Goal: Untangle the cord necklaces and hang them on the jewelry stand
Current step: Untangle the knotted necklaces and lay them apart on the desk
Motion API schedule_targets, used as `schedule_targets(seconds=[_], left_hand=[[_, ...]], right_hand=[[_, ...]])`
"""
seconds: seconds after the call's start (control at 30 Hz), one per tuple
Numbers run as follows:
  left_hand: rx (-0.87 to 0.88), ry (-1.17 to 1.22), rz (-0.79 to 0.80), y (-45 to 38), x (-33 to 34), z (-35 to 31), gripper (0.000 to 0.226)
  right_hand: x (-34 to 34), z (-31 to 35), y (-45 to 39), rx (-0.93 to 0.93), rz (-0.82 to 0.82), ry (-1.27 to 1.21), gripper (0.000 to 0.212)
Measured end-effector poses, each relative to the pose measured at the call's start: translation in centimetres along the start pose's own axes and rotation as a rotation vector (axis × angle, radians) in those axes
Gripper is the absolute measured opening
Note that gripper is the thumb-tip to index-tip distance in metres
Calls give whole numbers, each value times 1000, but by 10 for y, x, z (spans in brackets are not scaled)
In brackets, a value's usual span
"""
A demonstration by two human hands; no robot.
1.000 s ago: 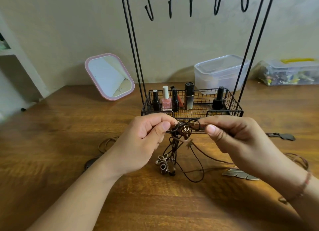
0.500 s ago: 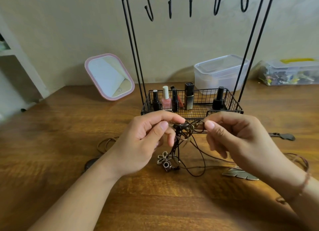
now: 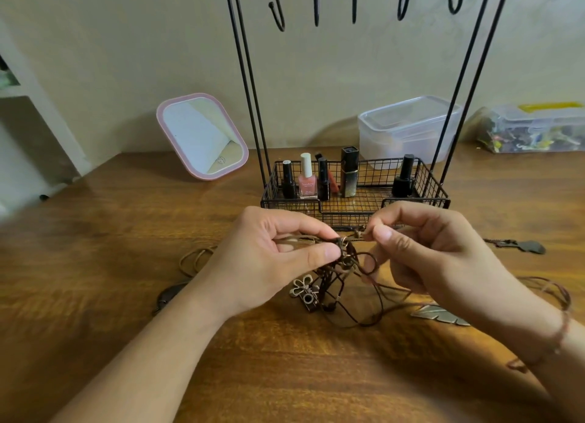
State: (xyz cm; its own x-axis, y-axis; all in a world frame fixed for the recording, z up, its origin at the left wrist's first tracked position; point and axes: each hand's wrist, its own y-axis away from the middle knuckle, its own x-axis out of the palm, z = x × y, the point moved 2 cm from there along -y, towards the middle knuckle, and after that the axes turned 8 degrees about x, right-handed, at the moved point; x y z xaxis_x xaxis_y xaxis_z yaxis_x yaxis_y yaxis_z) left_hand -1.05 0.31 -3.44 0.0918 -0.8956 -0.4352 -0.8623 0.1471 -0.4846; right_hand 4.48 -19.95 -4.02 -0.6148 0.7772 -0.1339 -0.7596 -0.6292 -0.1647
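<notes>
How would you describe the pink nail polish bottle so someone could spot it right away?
Find the black wire jewelry stand at the back of the wooden table. In its mesh basket stands a row of small bottles at the left end. The pink nail polish is second from the left, the only pale pink, white-capped one among black bottles.

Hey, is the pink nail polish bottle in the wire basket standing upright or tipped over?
Upright. The pink nail polish bottle stands in the jewelry stand's wire basket, its white cap pointing straight up.
</notes>
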Motion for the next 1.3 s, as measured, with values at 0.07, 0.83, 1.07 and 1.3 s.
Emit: schedule_targets(seconds=[0.07, 0.83, 1.07, 1.3], left_hand=[[20, -21, -20, -1, -1, -1, 14], [-46, 186, -183, -4, -2, 2, 21], [23, 73, -74, -3, 3, -1, 21], [-69, 216, -230, -4, -4, -2, 21]], right_hand=[[-1, -2, -1, 22, 12, 50, 38], [-1, 9, 3, 121, 27, 98, 25], [7, 12, 8, -127, -118, 318, 12], [0, 9, 5, -232, -175, 226, 13]])
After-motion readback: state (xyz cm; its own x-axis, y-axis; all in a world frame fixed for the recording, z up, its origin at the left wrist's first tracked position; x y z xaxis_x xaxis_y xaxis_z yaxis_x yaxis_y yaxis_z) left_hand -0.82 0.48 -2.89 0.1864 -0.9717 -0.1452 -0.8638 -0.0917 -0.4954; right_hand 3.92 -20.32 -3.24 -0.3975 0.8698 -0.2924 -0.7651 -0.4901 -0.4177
